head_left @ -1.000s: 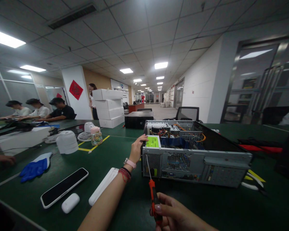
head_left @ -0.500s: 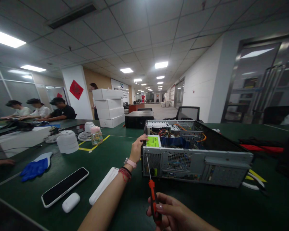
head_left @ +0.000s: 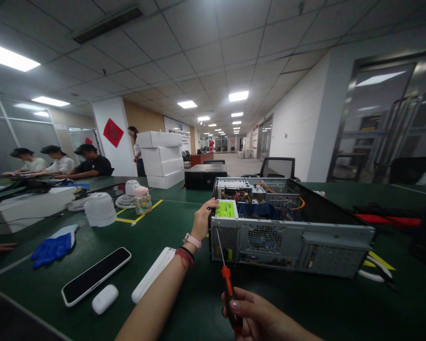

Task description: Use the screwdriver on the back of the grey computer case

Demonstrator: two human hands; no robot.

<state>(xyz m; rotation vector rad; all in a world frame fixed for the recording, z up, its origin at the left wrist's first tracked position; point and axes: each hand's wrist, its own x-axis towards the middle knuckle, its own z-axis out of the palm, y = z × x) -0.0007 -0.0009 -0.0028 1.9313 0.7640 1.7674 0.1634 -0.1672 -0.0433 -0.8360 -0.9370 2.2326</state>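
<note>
While left hand [head_left: 201, 219] braces case [head_left: 291, 237], right hand [head_left: 255, 316] grips screwdriver [head_left: 226, 279].

Wrist of the left hand [head_left: 201, 220] wears a pink watch [head_left: 192, 241], black band [head_left: 187, 251] and red beaded bracelet [head_left: 183, 257]

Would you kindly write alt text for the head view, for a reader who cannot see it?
A person's right hand holds a red screwdriver, tip at the rear of an open computer case on a green table, while the left hand holds the case's corner. A phone lies to the left.
</note>
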